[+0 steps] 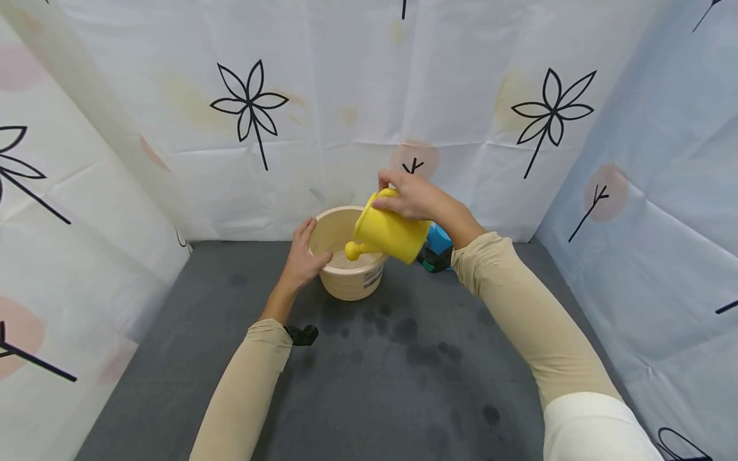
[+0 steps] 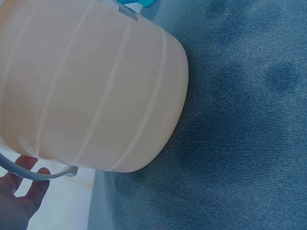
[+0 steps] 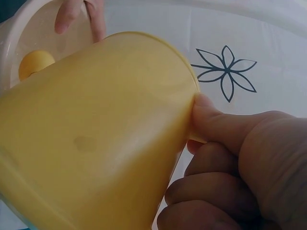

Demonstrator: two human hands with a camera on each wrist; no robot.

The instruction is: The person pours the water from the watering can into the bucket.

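Note:
A cream plastic bucket stands on the dark cloth near the back wall. My left hand grips its left rim; in the left wrist view, fingers show beside the bucket's grey handle. A yellow watering can is tilted to the left above the bucket's right rim, and my right hand holds it by the handle at its upper side. Its round spout head hangs over the bucket's opening. In the right wrist view, the right thumb presses against the can's edge.
Partly hidden behind the watering can and right wrist is a blue object, with a bit of green below it. Dark wet-looking spots mark the grey cloth. White and bluish printed sheets enclose the back and sides.

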